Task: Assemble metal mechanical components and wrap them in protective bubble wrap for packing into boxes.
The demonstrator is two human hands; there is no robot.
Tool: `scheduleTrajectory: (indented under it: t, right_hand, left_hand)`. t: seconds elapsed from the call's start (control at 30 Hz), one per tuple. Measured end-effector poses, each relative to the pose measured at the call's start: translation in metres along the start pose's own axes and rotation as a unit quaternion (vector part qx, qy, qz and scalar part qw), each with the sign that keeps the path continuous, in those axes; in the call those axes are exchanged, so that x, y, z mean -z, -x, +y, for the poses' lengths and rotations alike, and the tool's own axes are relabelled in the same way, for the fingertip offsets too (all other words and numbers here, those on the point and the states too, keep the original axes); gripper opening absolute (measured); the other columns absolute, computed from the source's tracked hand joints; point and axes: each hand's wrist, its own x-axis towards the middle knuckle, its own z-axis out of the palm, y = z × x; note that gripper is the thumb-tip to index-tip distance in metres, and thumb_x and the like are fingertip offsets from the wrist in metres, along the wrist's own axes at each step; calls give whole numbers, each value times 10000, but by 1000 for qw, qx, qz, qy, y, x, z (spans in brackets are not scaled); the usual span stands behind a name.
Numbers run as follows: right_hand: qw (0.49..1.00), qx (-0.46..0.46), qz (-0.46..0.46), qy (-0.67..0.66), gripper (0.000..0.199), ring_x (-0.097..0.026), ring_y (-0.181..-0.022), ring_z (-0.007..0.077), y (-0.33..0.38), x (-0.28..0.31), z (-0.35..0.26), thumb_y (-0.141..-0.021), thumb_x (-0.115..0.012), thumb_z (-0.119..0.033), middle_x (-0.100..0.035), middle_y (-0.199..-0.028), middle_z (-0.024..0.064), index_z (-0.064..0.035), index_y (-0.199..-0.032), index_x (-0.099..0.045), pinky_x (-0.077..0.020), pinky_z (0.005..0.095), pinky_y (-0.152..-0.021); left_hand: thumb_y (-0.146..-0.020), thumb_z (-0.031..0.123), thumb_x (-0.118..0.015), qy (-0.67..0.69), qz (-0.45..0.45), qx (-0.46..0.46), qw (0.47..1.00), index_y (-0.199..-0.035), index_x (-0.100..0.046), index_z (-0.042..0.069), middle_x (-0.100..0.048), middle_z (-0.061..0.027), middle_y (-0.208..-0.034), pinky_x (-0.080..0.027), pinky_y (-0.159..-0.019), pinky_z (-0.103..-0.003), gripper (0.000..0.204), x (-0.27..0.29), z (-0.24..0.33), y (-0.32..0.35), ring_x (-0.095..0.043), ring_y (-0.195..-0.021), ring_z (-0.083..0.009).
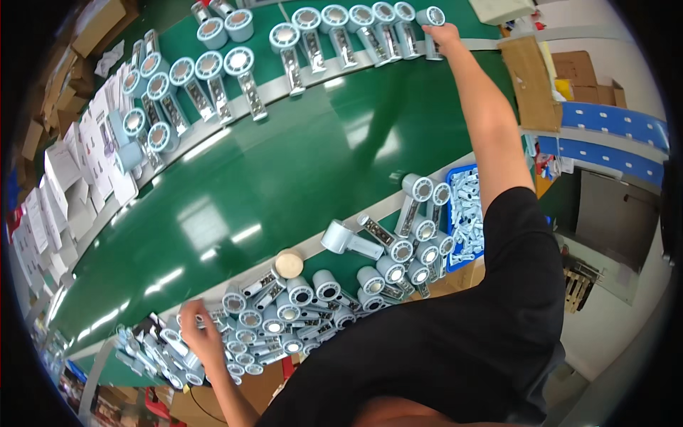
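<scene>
Far out at the upper right, my right hand (pixel 444 37) is closed on a light-blue device shaped like a small hair dryer (pixel 431 16), its round head up and its handle hanging toward the near side. This one stands at the end of a row of similar devices (pixel 334 17) along the far side of the belt. My left hand (pixel 200 331) is at the lower left, over the near pile of the same devices (pixel 288 312). Its fingers are bent and apart from the thumb; I see nothing held, though the fingertips are partly hidden.
A glossy green conveyor belt (pixel 284 164) runs between the row and the pile. A round tan disc (pixel 289 264) lies at the pile's edge. A blue bin (pixel 466 213) of small parts sits beside my right arm. White cartons (pixel 67 178) line the far left; cardboard (pixel 530 82) stands right.
</scene>
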Motion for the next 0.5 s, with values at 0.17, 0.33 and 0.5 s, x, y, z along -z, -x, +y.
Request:
scheduleTrajectory:
  t: [0.17, 0.33, 0.5]
  right_hand:
    - [993, 16, -94, 65, 402, -594, -981, 234, -15, 30, 8, -848, -717, -169, -638, -1102, 152, 41, -1172, -608, -475, 349, -863]
    - [969, 107, -215, 64, 494, -540, -1160, 247, -28, 80, 43, -912, -671, -227, -576, -1263, 174, 35, -1304, -525, -407, 340, -995]
    - [951, 188, -235, 70, 511, -501, -1302, 248, 211, 88, -19, -981, -604, -235, -530, -1399, 172, 24, -1402, -473, -355, 325, -1102]
  left_hand:
    - [-864, 104, -645, -315, 141, 142, 928, -1070, -672, 30, -648, -157, -1093, -492, -851, -409, 221, 51, -107, 52, -601, -953, -361]
    - [-858, 640, -575, -363, -5, 369, 856, -1383, -538, 147, -609, -209, -1170, -504, -858, -461, 721, 48, -192, 153, -617, -980, -376]
    - [-907, 431, -620, -123, 27, 345, 930, -1587, -88, 226, -519, -251, -1305, -483, -917, -467, 888, 15, -227, 249, -583, -1109, -413]
